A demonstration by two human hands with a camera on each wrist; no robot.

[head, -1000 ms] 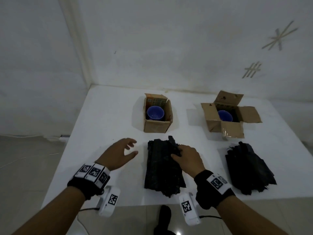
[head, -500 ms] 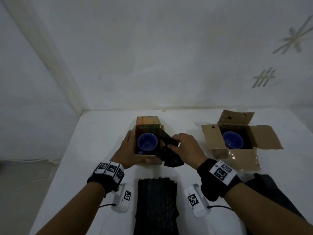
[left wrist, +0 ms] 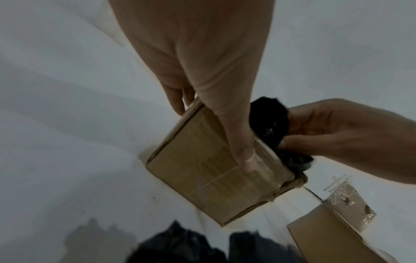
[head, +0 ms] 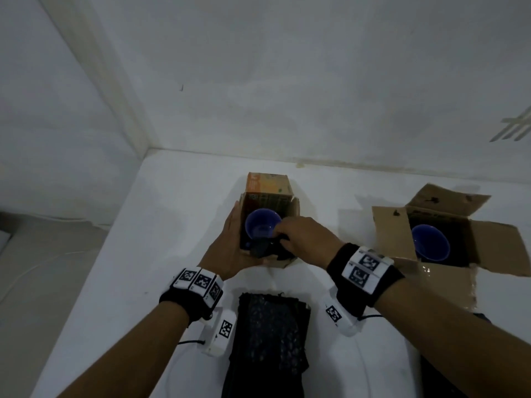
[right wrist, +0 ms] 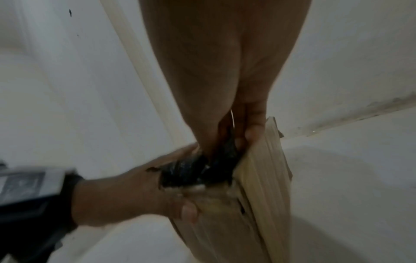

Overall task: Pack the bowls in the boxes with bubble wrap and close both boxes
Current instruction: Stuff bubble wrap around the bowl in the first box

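Observation:
The small left box stands open with a blue bowl inside. My left hand grips this box, fingers along its left wall and thumb across its near face. My right hand pinches a crumpled piece of black bubble wrap at the box's near rim, partly inside beside the bowl. The same wrap bulges between the right-hand fingers and the cardboard. The right box has its flaps spread and holds a second blue bowl.
A flat stack of black bubble wrap lies on the white table between my forearms. Another dark pile shows at the lower right edge. The wall rises close behind both boxes; the table's left edge drops to the floor.
My right hand lifted a wrap piece off the stack and carried it to the left box, now pressing it in at the near rim. My left hand moved from the table to grip that box.

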